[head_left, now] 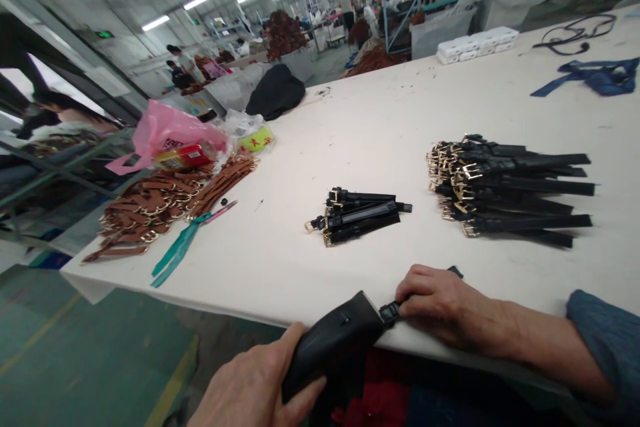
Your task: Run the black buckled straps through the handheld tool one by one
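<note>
1. White table (280,260) in a big workroom; by its near edge is one black strap (391,312).
2. The right hand (443,301) pinches this strap, fingers closed tight.
3. The left hand (255,373) curls round a smooth black piece (333,337). I cannot tell what it is, or if it touches the strap.
4. My guess: the step is working on one end of the strap with the black piece. Next calls for holding both steady and in line.
5. Past the hands sits a small bunch of black buckle straps (363,215), with a bigger black pile (520,187) to its right.
6. Far left are brown straps (150,203) and a pink bag (167,128).
</note>
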Demonstrator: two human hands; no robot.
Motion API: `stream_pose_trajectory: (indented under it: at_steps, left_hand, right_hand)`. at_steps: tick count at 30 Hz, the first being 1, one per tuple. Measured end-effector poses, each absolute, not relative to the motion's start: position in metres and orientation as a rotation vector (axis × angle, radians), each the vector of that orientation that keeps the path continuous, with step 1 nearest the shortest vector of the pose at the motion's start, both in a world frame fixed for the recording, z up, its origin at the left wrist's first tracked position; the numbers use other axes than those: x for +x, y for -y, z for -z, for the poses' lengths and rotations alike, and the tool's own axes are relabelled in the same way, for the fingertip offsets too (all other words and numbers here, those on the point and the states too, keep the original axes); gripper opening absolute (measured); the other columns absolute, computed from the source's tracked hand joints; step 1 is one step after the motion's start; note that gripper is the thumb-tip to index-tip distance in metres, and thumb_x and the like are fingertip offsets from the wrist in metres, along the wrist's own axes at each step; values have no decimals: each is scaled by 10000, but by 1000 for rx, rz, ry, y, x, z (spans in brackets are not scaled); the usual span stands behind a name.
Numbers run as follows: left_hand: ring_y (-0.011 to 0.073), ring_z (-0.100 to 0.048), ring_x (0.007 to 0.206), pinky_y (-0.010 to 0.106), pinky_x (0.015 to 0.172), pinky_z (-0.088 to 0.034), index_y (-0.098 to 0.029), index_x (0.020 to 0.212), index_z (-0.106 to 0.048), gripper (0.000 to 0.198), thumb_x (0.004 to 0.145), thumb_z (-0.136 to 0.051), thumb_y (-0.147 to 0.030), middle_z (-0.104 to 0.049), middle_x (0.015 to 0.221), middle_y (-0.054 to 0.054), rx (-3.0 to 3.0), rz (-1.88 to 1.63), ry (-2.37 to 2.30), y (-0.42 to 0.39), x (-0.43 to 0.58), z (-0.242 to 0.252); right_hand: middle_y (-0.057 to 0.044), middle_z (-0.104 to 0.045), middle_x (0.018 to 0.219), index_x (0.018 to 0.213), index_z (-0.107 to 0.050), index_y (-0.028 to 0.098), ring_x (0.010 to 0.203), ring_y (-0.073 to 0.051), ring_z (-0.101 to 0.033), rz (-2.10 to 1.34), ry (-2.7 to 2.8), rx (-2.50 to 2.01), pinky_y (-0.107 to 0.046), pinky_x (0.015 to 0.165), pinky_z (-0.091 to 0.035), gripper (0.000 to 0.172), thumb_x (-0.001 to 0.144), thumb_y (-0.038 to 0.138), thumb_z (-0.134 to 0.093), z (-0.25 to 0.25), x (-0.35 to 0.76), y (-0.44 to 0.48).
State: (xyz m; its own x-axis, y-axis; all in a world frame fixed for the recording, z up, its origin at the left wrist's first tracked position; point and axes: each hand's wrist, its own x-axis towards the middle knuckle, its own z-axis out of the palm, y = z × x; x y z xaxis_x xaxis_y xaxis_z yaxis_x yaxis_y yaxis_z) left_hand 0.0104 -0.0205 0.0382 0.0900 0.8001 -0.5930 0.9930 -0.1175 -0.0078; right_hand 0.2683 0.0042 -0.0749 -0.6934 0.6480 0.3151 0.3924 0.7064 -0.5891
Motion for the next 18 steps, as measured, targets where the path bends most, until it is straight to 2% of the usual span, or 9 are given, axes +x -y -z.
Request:
stream_pose_trajectory:
  at_steps: [3,6,7,10,13,18]
  left_hand:
    - [215,-627,857,273,668,-418,-260,1047,-518,301,790,-440,-396,-680,909,41,2038,621,-1776,16,19,-36]
    - [204,-633,803,265,638,-405,-259,981,-535,253,791,-436,-395,-685,854,35,2089,532,-1746,10,26,-33]
    - [204,-633,793,263,629,-401,-258,971,-536,248,792,-435,-397,-685,837,34,2098,509,-1738,8,27,-32]
    - [215,-630,818,271,632,-405,-248,1023,-520,297,798,-423,-416,-683,864,49,2096,465,-1752,7,21,-28]
    - [231,-626,852,299,680,-417,-252,1056,-510,345,794,-414,-456,-680,881,48,2030,509,-1795,10,8,-26]
    - [245,-619,907,321,724,-427,-274,1098,-503,376,781,-414,-456,-677,939,49,1963,694,-1746,15,6,-36]
  right_hand:
    - [-53,-614,877,784,-618,184,797,-139,-523,-770,2329,-810,-260,689,-408,143,826,148,-486,74,268,-6]
    - [-37,-606,825,757,-594,177,758,-130,-530,-886,2242,-872,-248,680,-414,56,769,143,-552,74,268,-9]
    - [-26,-597,800,777,-582,174,728,-126,-525,-919,2199,-936,-242,658,-414,64,731,130,-580,74,269,-9]
    - [11,-558,745,826,-536,172,642,-108,-486,-982,2088,-1118,-221,582,-396,247,614,78,-623,74,268,-10]
    - [-5,-554,822,807,-524,169,670,-108,-484,-996,2082,-1089,-222,597,-398,264,588,71,-634,76,268,-11]
    - [-58,-535,1014,826,-591,166,823,-148,-532,-979,2113,-1001,-264,697,-429,227,617,125,-670,81,268,-14]
